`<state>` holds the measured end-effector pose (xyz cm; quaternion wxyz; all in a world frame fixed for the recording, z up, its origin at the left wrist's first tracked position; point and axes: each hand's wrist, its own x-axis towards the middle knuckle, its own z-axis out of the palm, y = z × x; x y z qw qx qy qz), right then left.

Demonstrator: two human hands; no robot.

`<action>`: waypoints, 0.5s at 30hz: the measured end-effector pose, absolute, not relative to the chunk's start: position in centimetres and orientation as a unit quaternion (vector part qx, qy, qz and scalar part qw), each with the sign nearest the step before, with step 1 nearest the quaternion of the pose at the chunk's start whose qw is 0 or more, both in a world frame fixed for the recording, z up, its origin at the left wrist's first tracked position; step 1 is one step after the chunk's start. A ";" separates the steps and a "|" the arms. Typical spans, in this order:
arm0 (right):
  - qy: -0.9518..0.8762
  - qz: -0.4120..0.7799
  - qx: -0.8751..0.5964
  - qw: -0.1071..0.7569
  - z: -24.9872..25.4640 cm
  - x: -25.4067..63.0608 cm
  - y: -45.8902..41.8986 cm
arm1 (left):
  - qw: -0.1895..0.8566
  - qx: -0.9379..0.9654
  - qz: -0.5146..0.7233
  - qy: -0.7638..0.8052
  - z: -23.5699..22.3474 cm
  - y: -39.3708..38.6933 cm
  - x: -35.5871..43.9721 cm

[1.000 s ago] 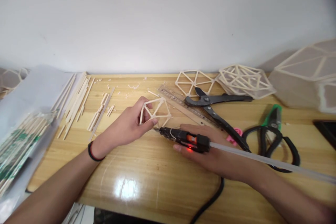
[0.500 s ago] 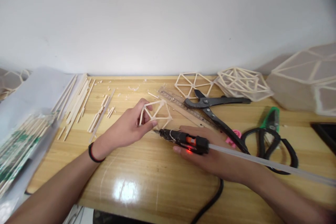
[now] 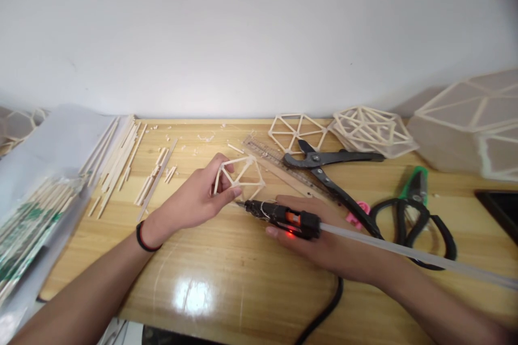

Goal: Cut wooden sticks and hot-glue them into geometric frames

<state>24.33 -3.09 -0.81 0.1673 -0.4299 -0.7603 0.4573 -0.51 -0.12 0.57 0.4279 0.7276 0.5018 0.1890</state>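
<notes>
Near the middle of the head view, a small pale frame of thin wooden sticks joined in triangles [image 3: 243, 170] is held above the light wooden desk [image 3: 226, 264], pinched between the thumb and fingers of the left hand [image 3: 202, 194]. By the right hand [image 3: 319, 253], a black glue gun with an orange inner part and a lit red light [image 3: 283, 215] is gripped, its nozzle pointed left, just below the frame; whether they touch cannot be told. From its rear, a long translucent white glue stick [image 3: 404, 250] is extended to the right. Beyond the right hand, black metal pliers [image 3: 318, 159] are laid open, near a flat hexagonal frame of pale sticks [image 3: 297, 133] and a clear ruler [image 3: 263, 148]. On the left, loose pale wooden sticks [image 3: 119, 156] are spread in a bundle.
</notes>
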 end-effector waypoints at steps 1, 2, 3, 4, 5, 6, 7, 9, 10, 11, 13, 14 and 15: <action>-0.762 0.455 -0.430 0.168 -0.8 24.3 -3.1 | 0.427 0.728 0.190 0.502 0.6 -0.1 -0.5; -0.763 0.453 -0.429 0.169 -0.9 24.4 -3.1 | 0.427 0.728 0.190 0.501 0.5 -0.1 -0.5; -0.764 0.453 -0.428 0.170 -0.9 24.4 -3.1 | 0.427 0.728 0.191 0.500 0.5 -0.1 -0.5; -0.764 0.453 -0.427 0.171 -0.9 24.3 -3.1 | 0.427 0.728 0.192 0.500 0.5 -0.1 -0.5; -0.764 0.453 -0.426 0.170 -0.9 24.3 -3.1 | 0.428 0.728 0.192 0.500 0.5 -0.1 -0.5; -0.764 0.454 -0.426 0.169 -0.9 24.3 -3.0 | 0.428 0.728 0.192 0.500 0.5 -0.1 -0.5; -0.763 0.455 -0.428 0.169 -0.9 24.3 -3.0 | 0.429 0.728 0.192 0.500 0.5 -0.1 -0.5; -0.761 0.457 -0.428 0.168 -0.8 24.2 -3.0 | 0.428 0.728 0.191 0.501 0.6 -0.1 -0.4; -0.761 0.458 -0.428 0.167 -0.8 24.2 -2.9 | 0.427 0.729 0.191 0.500 0.6 -0.1 -0.4; -0.760 0.460 -0.427 0.167 -0.7 24.3 -3.0 | 0.426 0.730 0.191 0.500 0.6 -0.1 -0.5; -0.760 0.461 -0.425 0.168 -0.7 24.3 -3.0 | 0.423 0.731 0.190 0.500 0.6 -0.1 -0.5; -0.760 0.461 -0.426 0.167 -0.7 24.3 -3.0 | 0.422 0.731 0.191 0.501 0.6 -0.1 -0.5; -0.760 0.459 -0.428 0.167 -0.7 24.3 -3.0 | 0.422 0.731 0.190 0.502 0.6 -0.1 -0.5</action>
